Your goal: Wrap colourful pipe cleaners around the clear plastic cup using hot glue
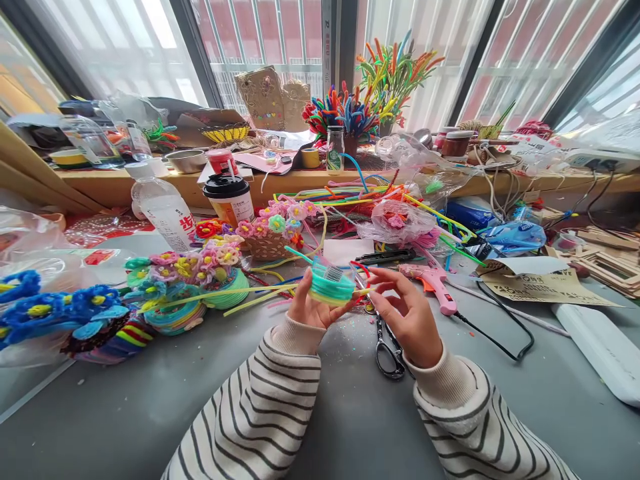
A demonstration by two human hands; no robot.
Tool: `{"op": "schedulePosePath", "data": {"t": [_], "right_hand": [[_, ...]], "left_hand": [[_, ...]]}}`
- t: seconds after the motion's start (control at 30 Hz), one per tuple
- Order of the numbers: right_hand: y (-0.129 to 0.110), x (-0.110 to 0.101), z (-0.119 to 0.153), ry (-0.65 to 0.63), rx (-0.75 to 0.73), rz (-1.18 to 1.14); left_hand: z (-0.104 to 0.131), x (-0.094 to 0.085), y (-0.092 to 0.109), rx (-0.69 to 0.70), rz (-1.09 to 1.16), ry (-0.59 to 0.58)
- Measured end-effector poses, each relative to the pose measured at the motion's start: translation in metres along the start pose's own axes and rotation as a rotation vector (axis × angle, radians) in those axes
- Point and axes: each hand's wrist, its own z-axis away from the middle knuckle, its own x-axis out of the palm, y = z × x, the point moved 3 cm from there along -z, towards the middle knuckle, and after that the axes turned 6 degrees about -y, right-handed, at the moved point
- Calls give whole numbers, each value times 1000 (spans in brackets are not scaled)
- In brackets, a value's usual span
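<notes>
My left hand (303, 308) is wrapped round a small clear plastic cup (336, 272) tipped on its side. Bands of mint-green and pale-yellow pipe cleaner (331, 288) are wound about the cup, and a barcode label shows through. A loose green end sticks up at the upper left, while a pale-yellow length runs off to the left. At the cup's right side, my right hand (407, 317) is closed, thumb and fingers pinching what appears to be the yellow pipe cleaner (364, 291). Below it lie black-handled scissors (389, 357) on the grey table (345, 413).
Pipe-cleaner flower pots (225, 288) crowd the left, near a water bottle (163, 207) and a lidded paper cup (230, 200). Ahead lie loose pipe cleaners (345, 193) and a black utility knife (385, 257). A pink glue gun (440, 290) with its cord is on the right.
</notes>
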Motion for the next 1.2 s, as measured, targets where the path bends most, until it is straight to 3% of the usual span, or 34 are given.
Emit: {"op": "schedulePosePath", "data": {"t": [0.13,0.3,0.4,0.53,0.7,0.87,1.07,1.2], "right_hand": [[-7,4,2,-36,-251,310],[-12,11,2,-42,-456,576],[-13,11,2,-7,-472,605],[-13,10,3,-12,-485,568],[-13,9,4,-39,-494,512],[-12,10,4,-64,-523,513],[-13,10,4,-84,-520,500],[-12,12,5,-79,-487,467]], "left_hand": [[-2,0,-4,-225,133,-46],[-3,4,-13,-336,151,-97],[-3,4,-16,-357,136,-72],[-4,-2,-15,-256,139,-8],[-4,-6,-17,-166,147,-99],[-4,-3,-19,-161,140,-140],[-4,-2,-17,-133,143,-29],[-2,-4,-19,-187,72,20]]}}
